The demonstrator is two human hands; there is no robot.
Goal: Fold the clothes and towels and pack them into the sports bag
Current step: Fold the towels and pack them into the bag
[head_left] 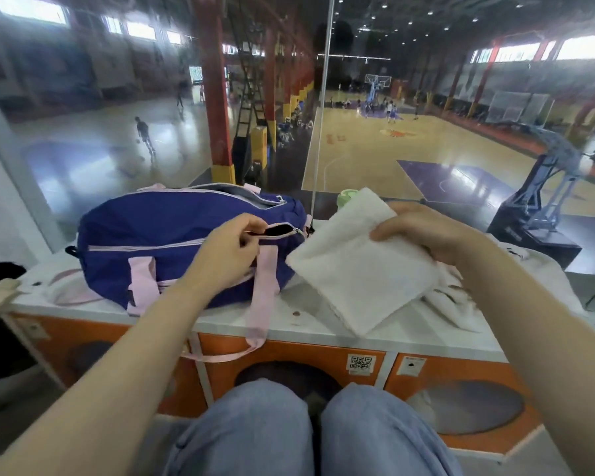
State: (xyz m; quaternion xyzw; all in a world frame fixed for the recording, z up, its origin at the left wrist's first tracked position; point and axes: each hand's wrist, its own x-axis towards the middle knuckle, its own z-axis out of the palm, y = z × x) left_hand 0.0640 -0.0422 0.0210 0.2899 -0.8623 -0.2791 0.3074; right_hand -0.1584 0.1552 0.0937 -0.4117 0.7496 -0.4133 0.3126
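A dark blue sports bag [158, 231] with pink straps lies on a white counter top [310, 324]. My left hand [225, 252] pinches the edge of the bag's side pocket, whose zip gapes open a little to the right of my fingers. My right hand [423, 231] holds a folded white towel [358, 269] in the air just right of the bag, one corner tilted toward the pocket. More white cloth [461, 300] lies crumpled on the counter under my right wrist. The bag's top zip is partly open at the back.
A pale green object [346, 198] peeks out behind the towel. A glass wall [323, 97] stands right behind the counter, with a basketball hall beyond. Orange cabinet fronts [289, 352] sit below the counter. A pink strap loop [220, 355] hangs over the edge. My knees are at the bottom.
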